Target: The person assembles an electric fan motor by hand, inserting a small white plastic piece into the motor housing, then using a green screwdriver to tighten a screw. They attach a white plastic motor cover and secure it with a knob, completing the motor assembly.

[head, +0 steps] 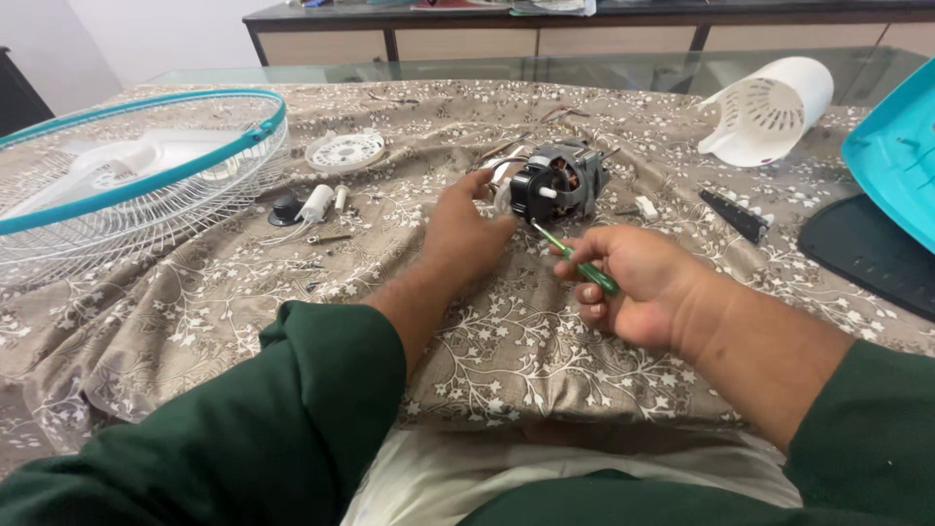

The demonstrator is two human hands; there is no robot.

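Note:
A black and grey fan motor (557, 181) lies on the patterned cloth (243, 292) near the table's middle. My left hand (460, 234) rests against its left side, fingers curled toward it. My right hand (638, 284) grips a green-handled screwdriver (582, 265), whose metal tip points up-left at the motor's lower front. Both arms wear dark green sleeves.
A white wire fan guard with a teal rim (127, 180) sits at the left. A round white disc (345, 151), a black knob (285, 208) and a white capacitor (317, 203) lie beside it. A white motor cover (769, 109), teal panel (896, 146) and black plate (867, 248) are at right.

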